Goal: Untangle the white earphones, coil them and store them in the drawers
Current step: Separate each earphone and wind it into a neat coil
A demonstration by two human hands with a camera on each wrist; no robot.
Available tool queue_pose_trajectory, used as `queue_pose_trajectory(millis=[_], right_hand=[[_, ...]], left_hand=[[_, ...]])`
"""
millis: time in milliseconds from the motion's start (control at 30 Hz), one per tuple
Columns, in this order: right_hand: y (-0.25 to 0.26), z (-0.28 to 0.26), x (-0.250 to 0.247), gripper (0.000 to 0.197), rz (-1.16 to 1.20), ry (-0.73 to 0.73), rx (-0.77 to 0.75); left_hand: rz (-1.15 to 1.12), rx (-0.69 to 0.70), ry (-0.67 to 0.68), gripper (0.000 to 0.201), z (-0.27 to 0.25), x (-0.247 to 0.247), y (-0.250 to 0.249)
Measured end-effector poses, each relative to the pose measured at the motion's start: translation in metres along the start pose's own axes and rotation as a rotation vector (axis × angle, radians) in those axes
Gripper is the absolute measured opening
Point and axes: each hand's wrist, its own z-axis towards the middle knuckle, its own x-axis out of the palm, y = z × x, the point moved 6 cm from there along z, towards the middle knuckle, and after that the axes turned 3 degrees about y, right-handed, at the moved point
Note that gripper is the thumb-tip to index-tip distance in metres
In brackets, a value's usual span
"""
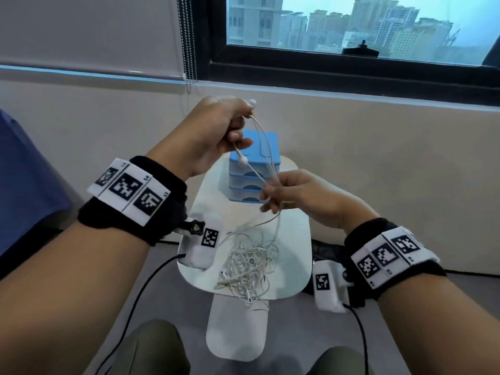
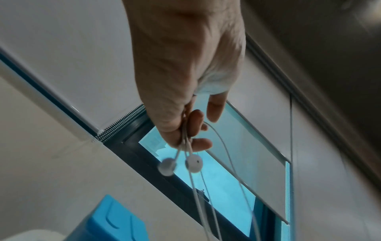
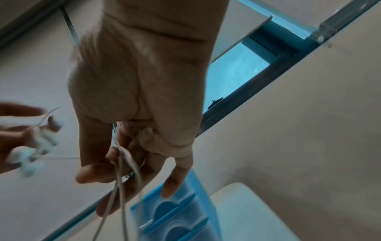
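My left hand (image 1: pixel 232 131) is raised above the small white table (image 1: pixel 300 239) and pinches the white earphone cable near the two earbuds (image 2: pixel 192 163), which dangle just below its fingers (image 2: pixel 193 125). Lower and to the right, my right hand (image 1: pixel 273 196) grips the same cable strands (image 3: pixel 119 187) between thumb and fingers. From there the cable (image 1: pixel 276 226) drops to a tangled heap of white earphones (image 1: pixel 249 266) on the table's near part. The blue set of drawers (image 1: pixel 254 174) stands at the table's far end, behind both hands, all drawers closed.
A wall with a dark-framed window (image 1: pixel 351 69) and a bead chain (image 1: pixel 189 50) lies behind the table. Black wires (image 1: pixel 140 288) run from my wrist cameras over my knees (image 1: pixel 151 347). A blue surface (image 1: pixel 27 180) sits at the far left.
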Motion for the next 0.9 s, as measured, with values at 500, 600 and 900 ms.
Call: queue_pose_trajectory(millis=[500,600,900], right_hand=[[-0.068,0.032,-0.072,0.022,0.002,-0.416,0.337],[-0.087,0.055,-0.054,0.022,-0.049,-0.392,0.371],[-0.150,0.087,-0.018,0.040,-0.714,-0.200,0.490]], left_hand=[[0.263,-0.386,-0.106,0.026,0.039,-0.072,0.137],[0.380,-0.474,-0.116,0.026,0.044,-0.075,0.174],[1.178,-0.529,0.131,0.031,0.053,-0.085,0.228]])
